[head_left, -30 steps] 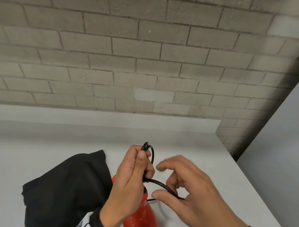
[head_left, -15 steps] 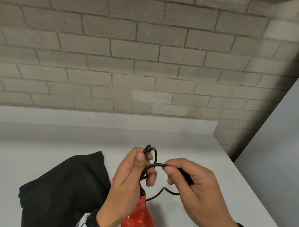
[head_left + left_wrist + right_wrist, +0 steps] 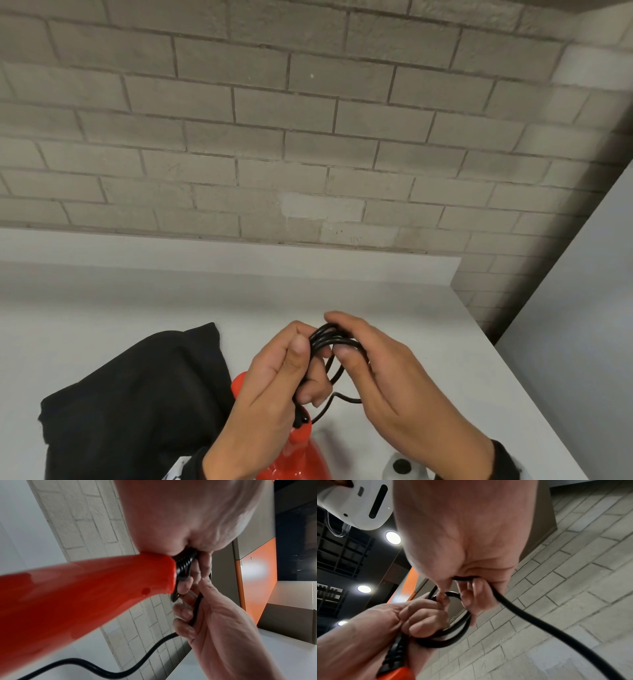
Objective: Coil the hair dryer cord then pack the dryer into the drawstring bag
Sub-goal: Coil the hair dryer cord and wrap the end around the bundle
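Hair dryer (image 3: pixel 294 459) is cut off at the bottom edge in the head view, only the red handle end shows; nozzle end not visible in any view. Plug end of the cord (image 3: pixel 334 346) can't be made out. Left wrist view is blurred up close, the red handle (image 3: pixel 85 595) fills most of it.

Left hand (image 3: pixel 274 387): fingers curled, thumb pressed onto a bundle of cord loops, holding them above the dryer handle. The ribbed black strain relief (image 3: pixel 393 650) at the handle end sits against its palm.

Right hand (image 3: pixel 387 383): fingers curled round the same loops from the other side, thumb and forefinger pinching a strand. A loose run of cord (image 3: pixel 539 622) trails out of this hand.

Cord is smooth black rubber, round, bent in several tight loops. Dryer shell is glossy red plastic, tapered.

Black cloth drawstring bag (image 3: pixel 137 404) lies crumpled on the white matte counter (image 3: pixel 102 301), just left of the dryer, partly behind the left forearm. Grey brick wall (image 3: pixel 308 137) behind the counter.
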